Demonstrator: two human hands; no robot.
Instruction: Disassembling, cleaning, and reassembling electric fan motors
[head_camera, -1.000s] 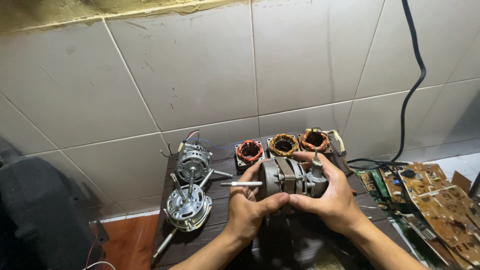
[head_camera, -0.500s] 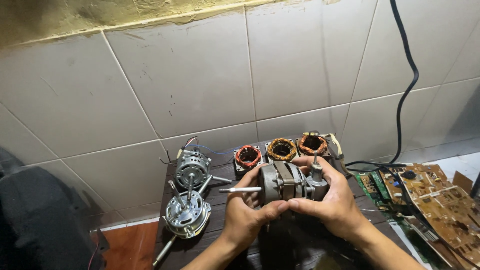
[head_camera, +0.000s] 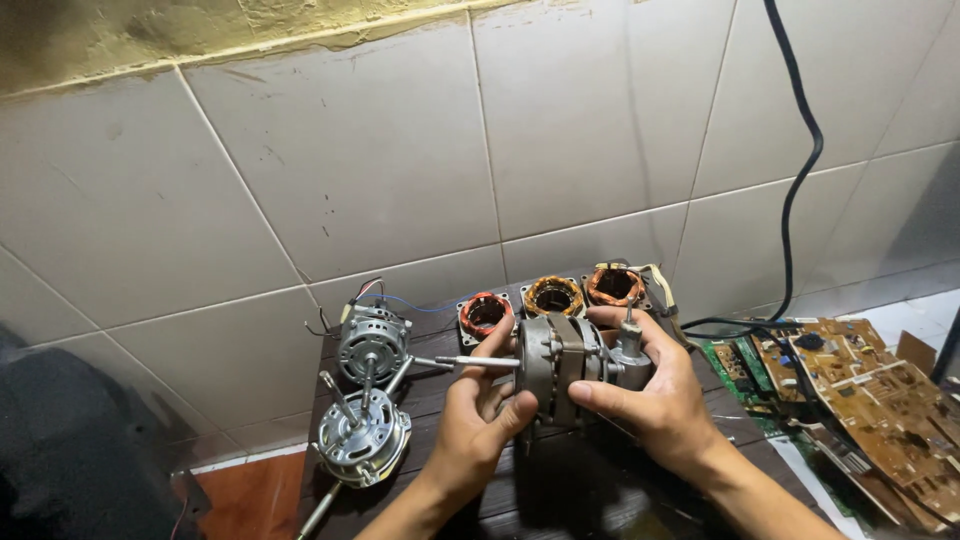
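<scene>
Both my hands hold a grey fan motor (head_camera: 562, 362) sideways above a dark wooden table (head_camera: 430, 400). Its steel shaft (head_camera: 478, 362) points left. My left hand (head_camera: 478, 420) grips the motor's left end, fingers beside the shaft. My right hand (head_camera: 645, 395) wraps the right end, where a small gearbox with a pin sticks up. Behind the motor three copper-wound stators stand along the wall: a red one (head_camera: 485, 314), a yellow one (head_camera: 553, 296), an orange one (head_camera: 614, 286).
Two more grey fan motors (head_camera: 372, 342) (head_camera: 362, 438) lie on the table's left side, shafts up. Brown and green circuit boards (head_camera: 870, 385) are piled at right. A black cable (head_camera: 795, 190) hangs down the tiled wall. A dark object (head_camera: 70, 450) sits at lower left.
The view has shifted slightly; my hands keep the same hold on the motor, which sits a little lower and more central in view.
</scene>
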